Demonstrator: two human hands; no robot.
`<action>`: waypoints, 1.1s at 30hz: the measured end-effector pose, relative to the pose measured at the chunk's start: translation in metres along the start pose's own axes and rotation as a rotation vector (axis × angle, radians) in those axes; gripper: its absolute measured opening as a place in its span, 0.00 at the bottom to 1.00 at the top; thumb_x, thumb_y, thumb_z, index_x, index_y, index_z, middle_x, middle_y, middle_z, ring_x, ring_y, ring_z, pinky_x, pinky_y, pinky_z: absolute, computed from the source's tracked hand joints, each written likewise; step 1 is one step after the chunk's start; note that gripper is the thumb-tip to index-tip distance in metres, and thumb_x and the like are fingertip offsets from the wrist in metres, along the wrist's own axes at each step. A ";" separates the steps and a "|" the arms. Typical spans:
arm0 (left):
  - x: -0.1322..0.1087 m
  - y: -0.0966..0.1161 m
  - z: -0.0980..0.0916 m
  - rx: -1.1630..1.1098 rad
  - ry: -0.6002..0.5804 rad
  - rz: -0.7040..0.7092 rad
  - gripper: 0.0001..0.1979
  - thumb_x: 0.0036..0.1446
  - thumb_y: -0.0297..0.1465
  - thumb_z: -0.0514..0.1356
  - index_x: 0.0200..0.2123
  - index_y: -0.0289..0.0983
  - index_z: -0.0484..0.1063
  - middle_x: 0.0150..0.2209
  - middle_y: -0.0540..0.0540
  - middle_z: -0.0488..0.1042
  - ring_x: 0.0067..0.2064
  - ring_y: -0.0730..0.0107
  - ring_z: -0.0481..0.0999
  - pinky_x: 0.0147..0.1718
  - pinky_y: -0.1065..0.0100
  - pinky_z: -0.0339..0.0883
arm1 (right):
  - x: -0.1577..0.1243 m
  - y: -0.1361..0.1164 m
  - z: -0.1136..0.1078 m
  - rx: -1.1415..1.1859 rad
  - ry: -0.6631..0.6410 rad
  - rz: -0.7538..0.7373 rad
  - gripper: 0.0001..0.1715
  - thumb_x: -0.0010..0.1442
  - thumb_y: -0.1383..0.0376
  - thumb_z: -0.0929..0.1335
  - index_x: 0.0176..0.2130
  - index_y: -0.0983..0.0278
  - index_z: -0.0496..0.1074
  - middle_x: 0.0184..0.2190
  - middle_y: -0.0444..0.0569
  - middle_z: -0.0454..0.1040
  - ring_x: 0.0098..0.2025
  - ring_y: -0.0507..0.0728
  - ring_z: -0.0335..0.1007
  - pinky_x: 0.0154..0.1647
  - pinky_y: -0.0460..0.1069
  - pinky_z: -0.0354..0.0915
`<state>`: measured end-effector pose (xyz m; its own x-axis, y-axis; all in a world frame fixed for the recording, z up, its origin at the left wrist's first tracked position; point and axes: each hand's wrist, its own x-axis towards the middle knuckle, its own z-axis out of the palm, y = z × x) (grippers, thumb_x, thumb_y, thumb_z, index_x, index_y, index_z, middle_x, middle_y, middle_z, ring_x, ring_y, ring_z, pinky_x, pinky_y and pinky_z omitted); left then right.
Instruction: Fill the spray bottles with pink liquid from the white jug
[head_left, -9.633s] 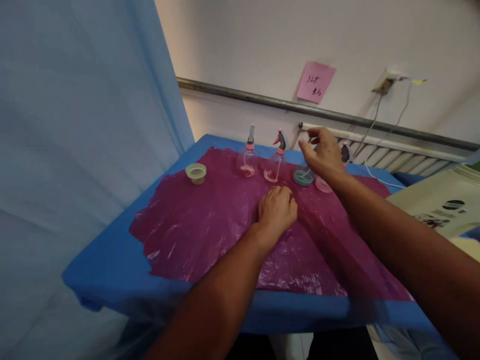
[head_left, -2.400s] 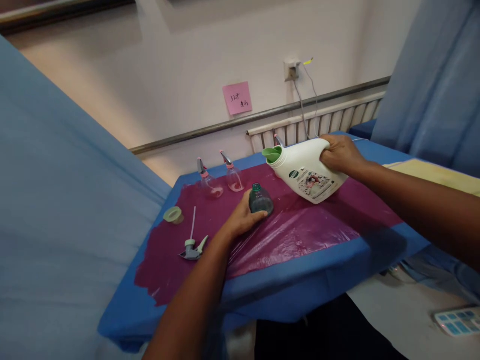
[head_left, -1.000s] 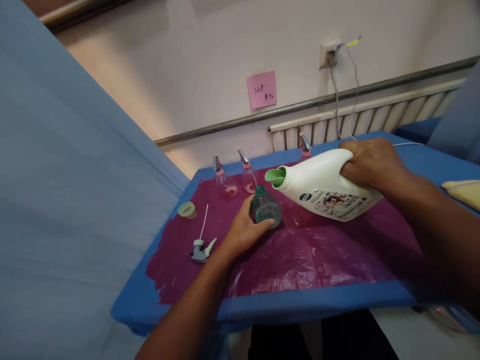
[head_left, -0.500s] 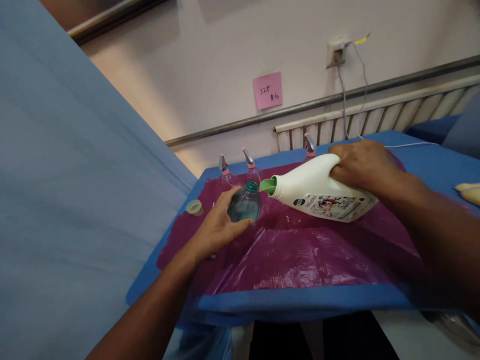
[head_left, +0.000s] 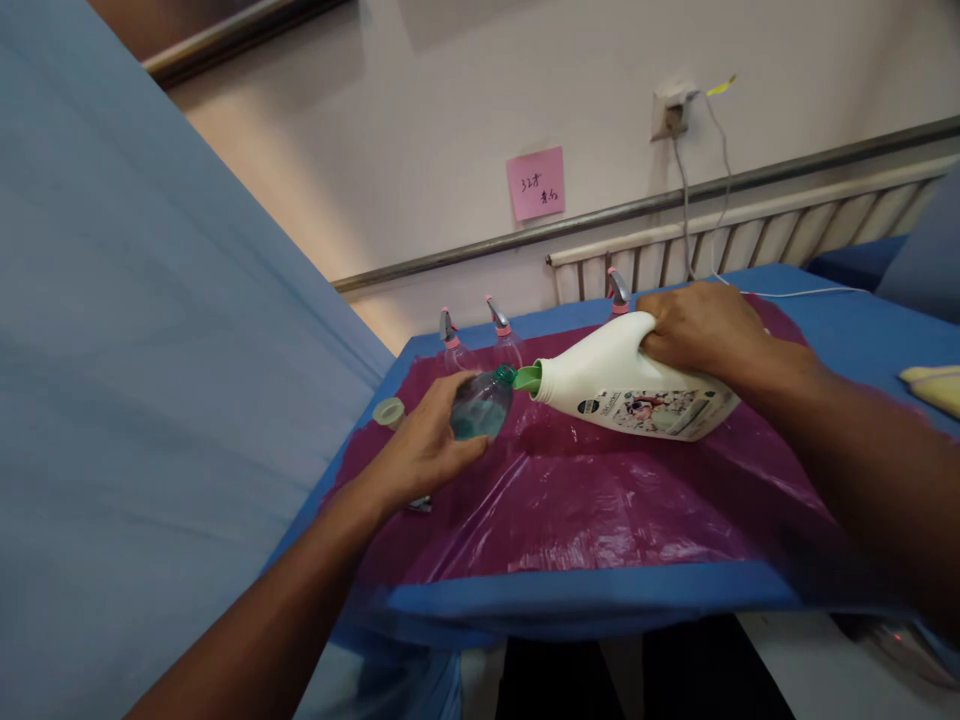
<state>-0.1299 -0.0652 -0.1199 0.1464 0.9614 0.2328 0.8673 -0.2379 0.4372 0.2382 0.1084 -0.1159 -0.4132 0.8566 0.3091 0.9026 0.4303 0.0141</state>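
Note:
My left hand (head_left: 431,437) is wrapped around a clear bottle (head_left: 480,412) with a green neck ring, which leans to the right. By its handle, my right hand (head_left: 701,325) grips a cream-white jug (head_left: 600,375) lying nearly sideways. The jug's green pouring spout (head_left: 529,379) meets the clear bottle's mouth; whether liquid is flowing I cannot make out. Behind them stand spray bottles with pink collars and grey triggers: one spray bottle (head_left: 453,348) at the left, another spray bottle (head_left: 504,340) beside it, and a third spray bottle (head_left: 617,292) behind the jug.
A purple plastic sheet (head_left: 637,505) covers part of the blue table (head_left: 585,600). A small translucent cup or cap (head_left: 389,412) lies at the left. Blue curtain (head_left: 150,350) hangs close on the left. A cable (head_left: 810,291) and a yellowish object (head_left: 934,385) lie on the right.
The jug has moved left, bringing its spout to the clear bottle's mouth. The clear bottle has tilted further right and shifted slightly left in my left hand.

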 end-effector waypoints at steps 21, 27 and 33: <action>0.009 0.022 -0.030 0.378 -0.162 0.075 0.39 0.66 0.33 0.68 0.77 0.43 0.61 0.73 0.33 0.71 0.72 0.38 0.76 0.69 0.37 0.75 | 0.006 -0.004 0.000 -0.018 -0.048 -0.005 0.22 0.72 0.54 0.66 0.52 0.60 0.86 0.42 0.62 0.86 0.39 0.68 0.79 0.37 0.56 0.55; 0.013 0.028 -0.035 0.465 -0.174 0.087 0.39 0.66 0.33 0.67 0.77 0.43 0.61 0.76 0.31 0.69 0.75 0.35 0.73 0.69 0.35 0.75 | 0.006 -0.008 -0.003 -0.048 -0.056 -0.007 0.22 0.71 0.55 0.66 0.52 0.60 0.85 0.42 0.61 0.87 0.38 0.65 0.77 0.36 0.56 0.50; 0.015 0.026 -0.036 0.530 -0.187 0.118 0.41 0.64 0.31 0.69 0.78 0.43 0.61 0.75 0.32 0.69 0.74 0.37 0.73 0.69 0.38 0.75 | 0.009 -0.009 0.000 -0.031 -0.052 -0.022 0.22 0.72 0.53 0.66 0.51 0.60 0.85 0.42 0.62 0.86 0.37 0.67 0.78 0.36 0.56 0.51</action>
<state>-0.1220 -0.0620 -0.0734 0.2968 0.9520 0.0749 0.9529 -0.2901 -0.0887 0.2262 0.1115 -0.1130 -0.4381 0.8609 0.2587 0.8962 0.4408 0.0506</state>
